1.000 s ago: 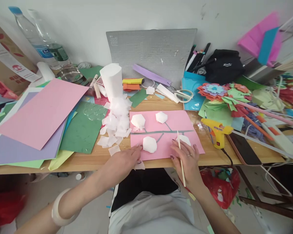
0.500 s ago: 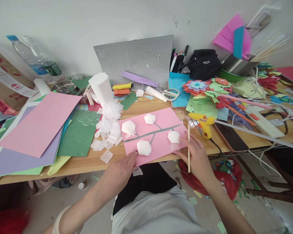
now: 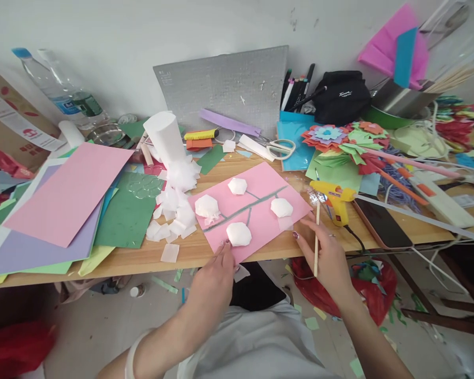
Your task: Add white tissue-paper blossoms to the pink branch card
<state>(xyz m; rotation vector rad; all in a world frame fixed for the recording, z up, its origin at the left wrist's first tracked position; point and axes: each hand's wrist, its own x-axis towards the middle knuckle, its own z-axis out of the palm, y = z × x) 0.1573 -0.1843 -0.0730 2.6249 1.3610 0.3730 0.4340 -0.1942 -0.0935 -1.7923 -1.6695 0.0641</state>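
A pink sheet (image 3: pixel 260 176) lies slanted at the table's front edge, with a dark grey branch line drawn across it. Several white puffy tissue pieces, one being a tuft (image 3: pixel 238 234) near the front, sit along the branch. My left hand (image 3: pixel 213 279) pinches the sheet's near corner. A small white paper square (image 3: pixel 242 272) pokes out beside those fingers. At the sheet's right corner, my right hand (image 3: pixel 327 255) holds a thin wooden stick (image 3: pixel 316 239) upright between its fingers, thumb and forefinger spread apart.
White tissue squares (image 3: pixel 177 213) are heaped left of the sheet, beside a white roll (image 3: pixel 164 137). Coloured paper (image 3: pixel 71 195) is stacked further left. A yellow glue gun (image 3: pixel 335 197), a phone (image 3: pixel 381 221) and paper flowers (image 3: pixel 327 136) lie right. Scissors (image 3: pixel 280 149) rest behind.
The pink sheet has turned anticlockwise, its right side swinging away from me. My left hand has shifted right with the near corner. My right hand has moved slightly right, still with the stick.
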